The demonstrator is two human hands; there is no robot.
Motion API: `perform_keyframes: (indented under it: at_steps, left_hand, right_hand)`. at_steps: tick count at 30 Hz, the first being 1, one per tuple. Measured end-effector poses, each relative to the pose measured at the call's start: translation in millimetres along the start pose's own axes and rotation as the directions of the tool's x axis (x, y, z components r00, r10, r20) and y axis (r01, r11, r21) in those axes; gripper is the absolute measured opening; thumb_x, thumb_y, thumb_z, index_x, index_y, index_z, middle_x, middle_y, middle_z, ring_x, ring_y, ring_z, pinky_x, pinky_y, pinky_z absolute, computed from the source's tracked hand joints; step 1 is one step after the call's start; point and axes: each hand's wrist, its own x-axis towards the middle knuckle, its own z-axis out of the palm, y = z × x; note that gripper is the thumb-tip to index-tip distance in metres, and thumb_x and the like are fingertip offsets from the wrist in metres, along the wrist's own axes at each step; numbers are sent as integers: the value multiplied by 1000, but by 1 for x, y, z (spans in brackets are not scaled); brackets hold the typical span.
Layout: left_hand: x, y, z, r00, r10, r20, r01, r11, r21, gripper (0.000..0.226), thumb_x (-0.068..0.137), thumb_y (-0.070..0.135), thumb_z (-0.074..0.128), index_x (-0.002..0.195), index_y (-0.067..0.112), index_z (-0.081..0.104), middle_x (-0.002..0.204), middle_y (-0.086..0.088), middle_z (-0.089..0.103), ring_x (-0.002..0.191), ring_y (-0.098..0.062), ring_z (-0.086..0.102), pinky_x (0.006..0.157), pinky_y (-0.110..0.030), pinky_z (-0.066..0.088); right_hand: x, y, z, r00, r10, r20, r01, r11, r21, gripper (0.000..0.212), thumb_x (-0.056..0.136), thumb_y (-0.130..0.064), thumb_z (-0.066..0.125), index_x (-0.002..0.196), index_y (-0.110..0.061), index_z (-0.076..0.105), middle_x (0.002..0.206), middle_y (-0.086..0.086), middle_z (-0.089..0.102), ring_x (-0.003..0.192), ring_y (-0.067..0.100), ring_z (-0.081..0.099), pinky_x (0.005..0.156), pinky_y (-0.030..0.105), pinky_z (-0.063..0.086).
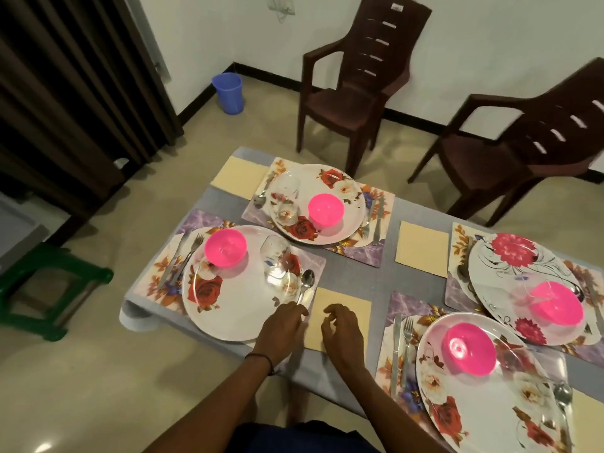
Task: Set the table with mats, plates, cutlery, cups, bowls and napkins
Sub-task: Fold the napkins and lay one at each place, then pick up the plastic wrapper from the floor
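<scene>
The left hand (281,326) reached to the near end of the spoon (306,284), which lay just past its fingertips along the right rim of the plate (228,308). Its fingers were bent down onto the handle, but whether they pinched it or merely touched it could not be told. The right hand (343,330) hovered just beside the left, fingers loosely curled and holding nothing, over the yellow napkin (343,295) that lay under and ahead of it. The step looked like squaring up the spoon and napkin of this setting. Doing it well would mean moving the spoon by its handle end only, keeping it parallel to the napkin's edge and off the plate rim, while the right hand pressed the napkin flat so it did not skid on the tabletop (356,276). A clear glass (277,266) sat on the plate just beyond the left fingertips, so a forward push risked knocking it. Bare tabletop was open ahead of the right hand, and the neighbouring mat (407,305) lay close on that hand's right. Toward the wrists the napkin ran near the tabletop's edge, leaving little room to pull back.
</scene>
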Motion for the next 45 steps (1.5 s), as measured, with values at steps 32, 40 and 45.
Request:
perform_keyframes:
  at_steps: [32, 40, 45]
  left_hand:
    - [-430, -96, -7, 2, -910, -416, 823, 238, -516, 29, 94, 20, 51, 122, 14, 51, 84, -6, 66, 81, -25, 61, 69, -40, 52]
    - [-438, -99, 53, -111, -946, -305, 769, 112, -629, 19, 90, 16, 54, 109, 15, 58, 98, -3, 69, 85, -25, 65, 72, -40, 54]
    - [-438, -125, 100, -111, -949, -295, 795, 93, -600, 21, 87, 12, 57, 107, 14, 58, 90, -3, 68, 80, -25, 65, 71, -38, 52]
  right_hand:
    - [-207, -164, 197, 254, -491, 833, 729, 664, 169, 25, 87, -15, 59, 111, -22, 57, 101, -8, 57, 104, 15, 52, 84, 32, 48]
    - [-215, -130, 260, 107, -178, 978, 842, 539, 6, 45, 89, -27, 60, 130, -23, 43, 129, 4, 47, 120, 24, 48, 93, 37, 47]
    - [-229, -80, 324, 71, -43, 997, 892, 450, -44, 53, 90, -31, 62, 136, -28, 38, 134, 5, 45, 123, 25, 46, 94, 40, 49]
